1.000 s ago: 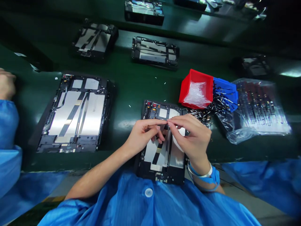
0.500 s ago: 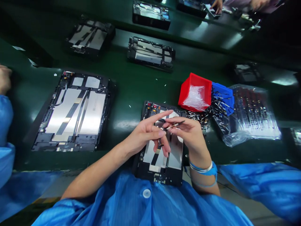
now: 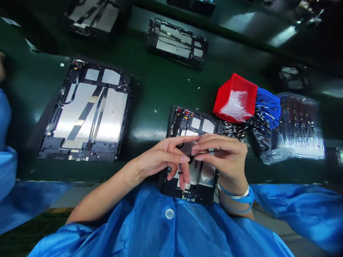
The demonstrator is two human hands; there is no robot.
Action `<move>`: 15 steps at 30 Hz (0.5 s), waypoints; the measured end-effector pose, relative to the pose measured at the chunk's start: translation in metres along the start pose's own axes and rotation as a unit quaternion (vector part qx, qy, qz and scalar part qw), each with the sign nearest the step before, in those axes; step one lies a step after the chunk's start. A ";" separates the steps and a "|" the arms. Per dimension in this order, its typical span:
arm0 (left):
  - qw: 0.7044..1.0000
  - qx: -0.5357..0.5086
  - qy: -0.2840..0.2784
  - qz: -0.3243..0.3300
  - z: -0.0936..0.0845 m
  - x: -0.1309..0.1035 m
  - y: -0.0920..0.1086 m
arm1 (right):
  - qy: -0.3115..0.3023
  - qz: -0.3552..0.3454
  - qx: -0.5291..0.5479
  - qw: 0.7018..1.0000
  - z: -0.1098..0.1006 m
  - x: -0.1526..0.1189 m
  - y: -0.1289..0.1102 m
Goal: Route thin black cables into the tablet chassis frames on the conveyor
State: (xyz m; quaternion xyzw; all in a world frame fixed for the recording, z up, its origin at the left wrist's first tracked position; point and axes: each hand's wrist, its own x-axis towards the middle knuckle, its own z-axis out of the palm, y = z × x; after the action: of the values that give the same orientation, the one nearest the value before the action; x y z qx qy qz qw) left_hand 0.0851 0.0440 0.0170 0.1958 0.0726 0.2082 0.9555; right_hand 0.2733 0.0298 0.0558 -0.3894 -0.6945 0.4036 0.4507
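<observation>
My left hand [image 3: 163, 157] is closed in a pinch, thumb against the fingers, on a small thin black cable [image 3: 180, 145]; part of it loops above the thumb and dark ends show among the lower fingers. My right hand [image 3: 227, 151] meets it fingertip to fingertip, thumb and fingers pinched together. What sits between the right fingertips is mostly hidden. Both hands are above an opened tablet [image 3: 198, 195] with silvery battery plates and black ribbon cables. It lies on the green table close to my body, its middle covered by my hands.
Another opened tablet [image 3: 109, 107] lies at left. Further back are stacked units [image 3: 174, 43]. At right stand a red bin [image 3: 222, 96] with clear plastic pieces, a blue bin [image 3: 274, 107] with black strips, loose strips [image 3: 234, 130] and a clear tray [image 3: 305, 132]. A neighbour's blue sleeve [image 3: 6, 164] is at left.
The view has tilted down and shifted slightly left. My right fingers have closed in a pinch, covering the thin strip visible between them before. My left hand keeps its pinch.
</observation>
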 end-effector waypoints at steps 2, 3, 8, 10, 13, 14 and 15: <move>1.000 -0.001 -0.004 -0.007 -0.003 -0.001 -0.003 | -0.018 0.011 -0.004 1.000 0.003 -0.001 0.000; 1.000 -0.001 -0.005 -0.010 -0.005 -0.001 -0.004 | -0.021 0.017 -0.009 1.000 0.003 -0.001 -0.001; 1.000 0.028 -0.002 -0.010 -0.003 -0.007 -0.007 | -0.013 0.078 -0.031 0.996 0.000 0.002 -0.004; 0.992 0.106 0.063 0.036 0.000 -0.016 -0.007 | -0.034 0.144 -0.041 0.988 -0.005 0.008 -0.005; 0.880 0.357 0.254 0.182 0.002 -0.036 -0.009 | -0.111 0.269 -0.055 0.955 -0.011 0.022 0.002; 0.806 0.456 0.301 0.227 0.001 -0.041 -0.010 | -0.140 0.303 -0.055 0.941 -0.013 0.027 0.006; 0.725 0.549 0.323 0.261 -0.001 -0.046 -0.011 | -0.164 0.328 -0.055 0.929 -0.014 0.031 0.010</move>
State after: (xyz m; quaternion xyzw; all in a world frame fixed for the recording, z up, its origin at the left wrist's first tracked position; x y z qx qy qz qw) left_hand 0.0472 0.0153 0.0142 0.6182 0.4250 0.4236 0.5077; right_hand 0.2793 0.0641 0.0601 -0.5482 -0.6134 0.5481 0.1510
